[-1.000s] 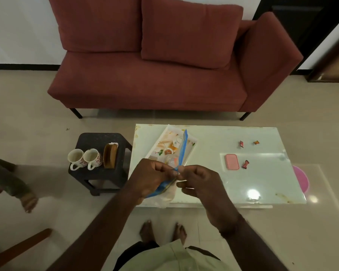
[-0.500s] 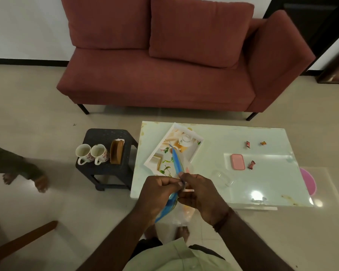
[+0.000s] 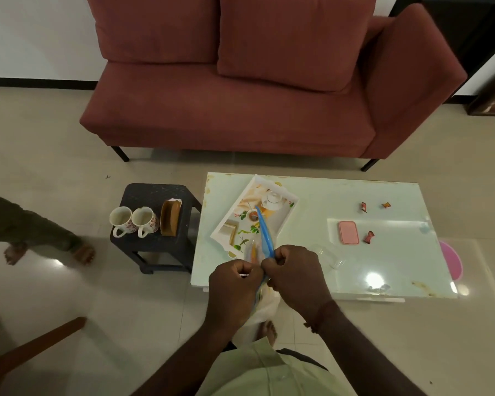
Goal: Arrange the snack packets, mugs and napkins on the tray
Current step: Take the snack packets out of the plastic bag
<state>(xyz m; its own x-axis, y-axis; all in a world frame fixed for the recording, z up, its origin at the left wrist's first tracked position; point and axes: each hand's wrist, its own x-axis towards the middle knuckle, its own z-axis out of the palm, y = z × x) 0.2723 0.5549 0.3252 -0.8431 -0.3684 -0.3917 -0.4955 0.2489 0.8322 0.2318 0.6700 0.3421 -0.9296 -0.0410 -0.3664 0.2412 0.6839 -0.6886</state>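
A blue-edged snack packet (image 3: 265, 238) is held above the near edge of a glass table (image 3: 383, 261), overlapping the printed tray's (image 3: 252, 197) near end. The left hand (image 3: 233, 284) and right hand (image 3: 296, 274), close together, each pinch it. Two floral mugs (image 3: 122, 220) and a napkin holder (image 3: 170, 217) stand on a dark stool (image 3: 146, 192) to the left.

Glossy glass table (image 3: 312, 192), matt cloth sofa (image 3: 240, 118), shiny floor tiles (image 3: 55, 155)
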